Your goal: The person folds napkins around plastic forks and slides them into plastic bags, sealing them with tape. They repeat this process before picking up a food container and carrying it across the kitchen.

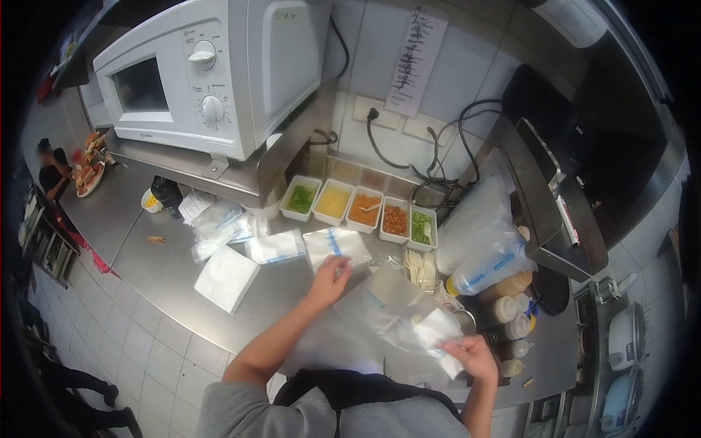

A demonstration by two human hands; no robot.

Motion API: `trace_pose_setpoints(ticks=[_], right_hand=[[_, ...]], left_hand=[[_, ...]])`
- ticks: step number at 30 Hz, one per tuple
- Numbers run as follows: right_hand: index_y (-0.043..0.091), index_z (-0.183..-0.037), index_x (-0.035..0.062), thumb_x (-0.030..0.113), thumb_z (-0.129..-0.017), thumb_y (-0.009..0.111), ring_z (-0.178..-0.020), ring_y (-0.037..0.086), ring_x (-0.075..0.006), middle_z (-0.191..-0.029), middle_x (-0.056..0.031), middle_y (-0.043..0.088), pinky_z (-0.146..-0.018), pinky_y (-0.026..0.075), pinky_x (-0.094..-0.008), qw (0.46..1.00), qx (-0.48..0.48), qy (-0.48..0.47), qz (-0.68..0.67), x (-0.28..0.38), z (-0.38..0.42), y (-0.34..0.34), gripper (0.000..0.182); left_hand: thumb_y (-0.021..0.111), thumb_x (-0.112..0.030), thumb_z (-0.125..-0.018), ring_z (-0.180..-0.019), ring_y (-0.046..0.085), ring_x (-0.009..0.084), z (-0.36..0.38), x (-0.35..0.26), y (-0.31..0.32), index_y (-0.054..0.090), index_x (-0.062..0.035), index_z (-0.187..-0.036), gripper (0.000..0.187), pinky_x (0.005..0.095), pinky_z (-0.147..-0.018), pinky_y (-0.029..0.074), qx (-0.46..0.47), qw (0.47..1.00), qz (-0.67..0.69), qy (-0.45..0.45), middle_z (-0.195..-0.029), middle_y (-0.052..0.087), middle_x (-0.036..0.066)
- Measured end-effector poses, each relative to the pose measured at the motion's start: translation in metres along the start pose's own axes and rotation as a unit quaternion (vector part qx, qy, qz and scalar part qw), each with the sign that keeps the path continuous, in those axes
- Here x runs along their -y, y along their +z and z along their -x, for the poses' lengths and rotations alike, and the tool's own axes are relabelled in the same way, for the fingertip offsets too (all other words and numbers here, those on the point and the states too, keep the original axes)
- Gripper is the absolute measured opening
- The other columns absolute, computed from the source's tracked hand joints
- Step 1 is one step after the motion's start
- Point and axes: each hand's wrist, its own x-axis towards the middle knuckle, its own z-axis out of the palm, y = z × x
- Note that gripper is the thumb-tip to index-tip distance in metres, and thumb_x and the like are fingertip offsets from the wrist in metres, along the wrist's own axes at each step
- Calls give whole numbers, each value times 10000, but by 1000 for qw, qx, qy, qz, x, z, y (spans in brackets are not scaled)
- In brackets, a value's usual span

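Observation:
In my right hand, closed at the lower right, are white folded paper napkins together with a clear plastic bag. The bag's thin film spreads leftward over the counter's front edge. My left hand has its fingers curled and drawn together at the near edge of a packet of clear bags with a blue stripe; what it pinches, if anything, is too small to make out. Left of that lie another plastic packet with blue print and a stack of white napkins.
Tubs of chopped food line the back wall. Pale disposable forks stand right of centre, near bottles and a large plastic bag. A white microwave sits on a raised shelf. Another person is far left.

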Motion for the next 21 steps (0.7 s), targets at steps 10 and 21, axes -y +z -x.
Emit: trace_pose_setpoints(ticks=[10,21], right_hand=[[698,-946,-8,151,-861,643,-721,566,-49,-803,-34,690,-657,460,-219,998,54,40,7,-13,9,2,188],[687,-983,24,296,-845,648,-823,667,-203,-891,-152,690,-753,493,-292,982,93,-99,130,0,-47,93,307]], left_hand=[[645,-316,-865,-863,643,146,36,-24,-45,658,-8,-1003,338,262,-742,509,330,826,320,-327,-970,674,91],[809,-205,-683,-570,592,119,39,-109,-127,585,-21,-629,294,285,-522,462,48,990,-45,-128,-626,634,43]])
